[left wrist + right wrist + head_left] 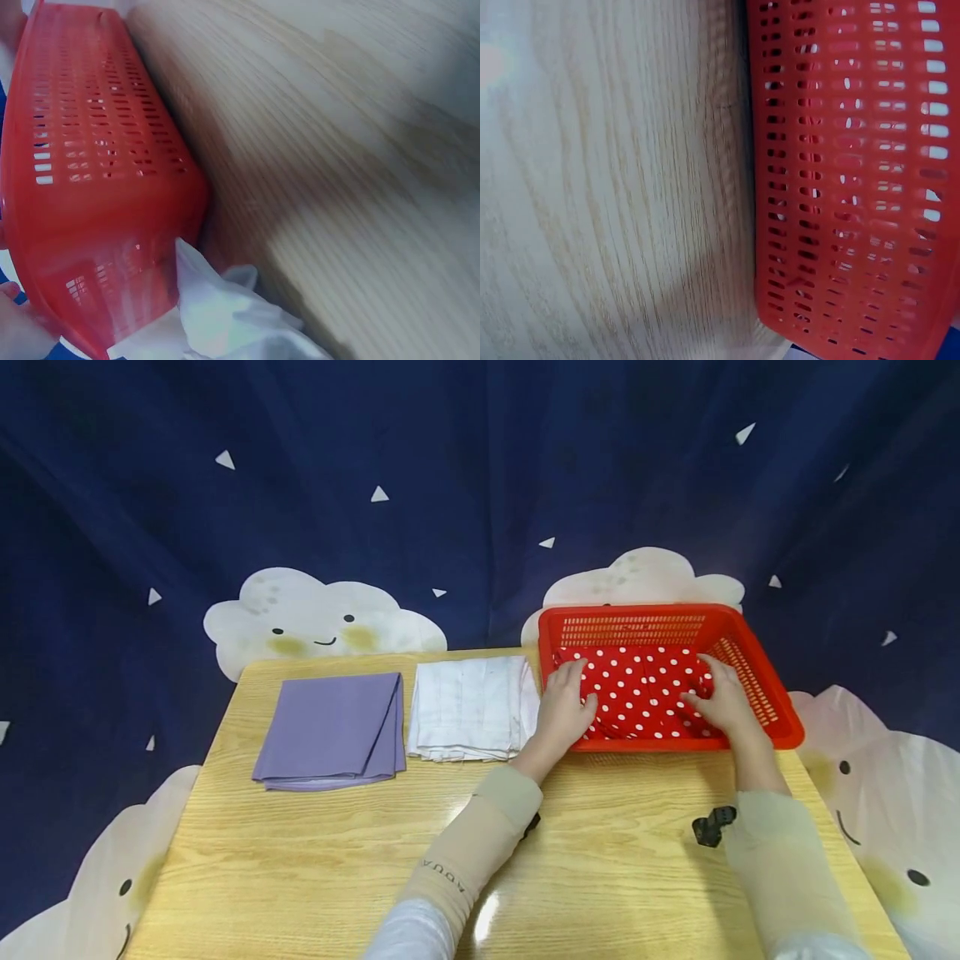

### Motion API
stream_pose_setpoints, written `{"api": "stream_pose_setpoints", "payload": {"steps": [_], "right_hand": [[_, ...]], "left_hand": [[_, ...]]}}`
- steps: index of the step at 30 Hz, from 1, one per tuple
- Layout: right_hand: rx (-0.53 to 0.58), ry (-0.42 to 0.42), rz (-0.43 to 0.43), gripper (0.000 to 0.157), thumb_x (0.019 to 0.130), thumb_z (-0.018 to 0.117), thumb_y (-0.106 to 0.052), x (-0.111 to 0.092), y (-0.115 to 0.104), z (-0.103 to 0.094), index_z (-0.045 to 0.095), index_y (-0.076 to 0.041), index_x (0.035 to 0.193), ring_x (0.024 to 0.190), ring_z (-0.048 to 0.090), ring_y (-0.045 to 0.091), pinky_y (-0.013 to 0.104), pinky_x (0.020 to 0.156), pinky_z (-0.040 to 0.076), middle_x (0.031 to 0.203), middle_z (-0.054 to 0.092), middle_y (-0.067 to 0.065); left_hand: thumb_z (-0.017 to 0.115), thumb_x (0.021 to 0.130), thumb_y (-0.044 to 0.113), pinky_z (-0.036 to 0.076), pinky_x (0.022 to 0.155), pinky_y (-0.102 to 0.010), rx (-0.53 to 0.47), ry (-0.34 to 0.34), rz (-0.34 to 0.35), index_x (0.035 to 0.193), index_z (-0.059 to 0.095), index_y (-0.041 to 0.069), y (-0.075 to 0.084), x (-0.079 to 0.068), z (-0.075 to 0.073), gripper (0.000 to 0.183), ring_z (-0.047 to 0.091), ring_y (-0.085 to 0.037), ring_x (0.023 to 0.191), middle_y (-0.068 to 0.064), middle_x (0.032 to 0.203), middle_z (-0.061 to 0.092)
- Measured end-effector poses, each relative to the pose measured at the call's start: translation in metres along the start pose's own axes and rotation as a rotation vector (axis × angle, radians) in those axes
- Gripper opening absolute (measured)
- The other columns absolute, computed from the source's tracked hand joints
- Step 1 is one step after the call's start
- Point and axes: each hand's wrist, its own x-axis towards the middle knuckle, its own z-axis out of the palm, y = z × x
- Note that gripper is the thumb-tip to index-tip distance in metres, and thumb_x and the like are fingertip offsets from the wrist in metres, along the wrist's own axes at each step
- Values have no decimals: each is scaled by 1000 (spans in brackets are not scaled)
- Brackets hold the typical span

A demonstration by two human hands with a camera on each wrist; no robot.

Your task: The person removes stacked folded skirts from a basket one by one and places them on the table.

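A red polka-dot cloth (645, 689) lies spread inside a red plastic basket (780, 718) at the back right of the table. Over the cloth's left side reaches my left hand (564, 706), thumb and fingers apart. My right hand (726, 697) is at the cloth's right side, also with a gap between thumb and fingers. In the left wrist view, part of the left hand (22, 330) shows beyond the basket's corner. Only the basket's perforated outer wall (787, 225) and the table fill most of the right wrist view; the right hand is hidden there.
A folded white cloth (468, 706) lies directly left of the basket, close against it. Farther left sits a folded purple cloth (330, 722). The wooden table (300, 868) ends at a dark blue curtain (465, 443) with cloud shapes behind it.
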Motion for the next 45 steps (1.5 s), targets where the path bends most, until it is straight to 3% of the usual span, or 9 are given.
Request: {"api": "stream_pose_setpoints", "payload": {"steps": [3,8,18,25,32,42,45], "right_hand": [[-4,-33,44,80,82,64,-12,4,8,0,13,1,143,123,18,52,65,97,21,138,14,36],[1,-86,105,84,83,65,-17,6,12,2,9,1,143,119,19,52,66,93,27,135,14,37],[57,-195,198,89,84,64,-24,9,17,1,2,-3,145,115,18,52,63,92,32,133,11,38],[103,-216,244,93,83,64,-27,9,18,0,-1,-5,146,116,16,52,62,91,35,133,12,38],[141,-272,261,94,83,64,-29,11,21,0,-3,-5,145,117,21,52,61,95,30,137,14,37],[226,-350,318,99,82,66,-27,15,25,-1,-8,-8,145,122,13,52,63,98,25,142,6,35],[217,-366,325,100,82,66,-29,16,24,0,-9,-8,145,122,12,53,63,98,25,141,5,36]], "left_hand": [[63,84,19,38,99,-30,-63,-46,-60,137,33,8,8,4,4,62,40,-22,121,-8,134,42],[64,83,22,39,98,-35,-185,-141,-216,144,19,12,16,9,13,76,34,-24,127,-10,142,30],[65,81,28,34,102,-45,-187,-272,-469,145,18,19,20,20,29,80,21,-35,134,-16,147,17],[66,80,28,34,101,-46,-221,-311,-541,146,16,18,20,22,34,83,17,-34,134,-17,148,12],[66,79,31,32,102,-48,-266,-353,-610,146,16,20,20,24,34,85,19,-33,134,-17,149,12],[69,76,30,36,99,-45,-358,-350,-684,145,19,20,20,24,33,86,23,-29,131,-15,146,19],[69,75,28,45,91,-41,-395,-344,-699,145,19,20,20,23,33,86,28,-30,127,-15,147,18]]}}
